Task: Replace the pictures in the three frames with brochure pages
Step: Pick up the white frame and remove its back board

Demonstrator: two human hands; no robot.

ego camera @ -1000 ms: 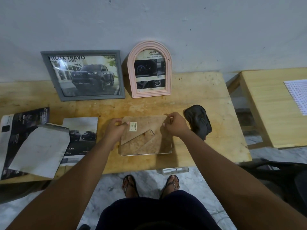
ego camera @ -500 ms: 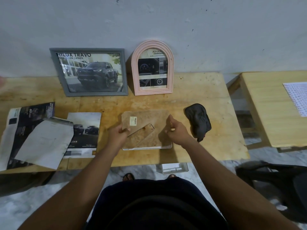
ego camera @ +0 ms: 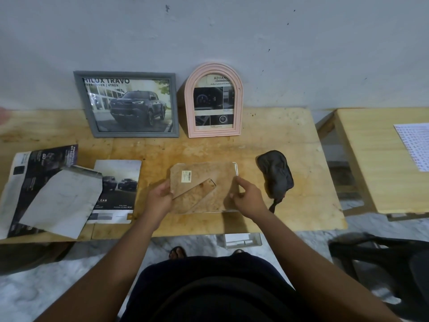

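A third frame [ego camera: 204,173] lies face down in the middle of the wooden table [ego camera: 290,205], its brown backboard with a sticker and a folded stand facing up. My left hand [ego camera: 160,196] grips the frame's left edge. At the right edge my right hand [ego camera: 246,197] has its fingers curled against the frame. A grey frame [ego camera: 126,104] with a truck page and a pink arched frame [ego camera: 214,101] with a brochure page lean against the wall. Brochure pages [ego camera: 118,189] lie to the left.
A grey sheet [ego camera: 60,201] and a dark brochure spread [ego camera: 34,168] cover the table's left end. A black cloth [ego camera: 276,174] lies right of the frame. A second wooden table [ego camera: 371,163] with a printed sheet [ego camera: 415,145] stands at right. A dark chair [ego camera: 383,256] is at lower right.
Both hands slid down the frame's sides toward me, from its upper corners to its lower edges. The frame stays face down on the table.
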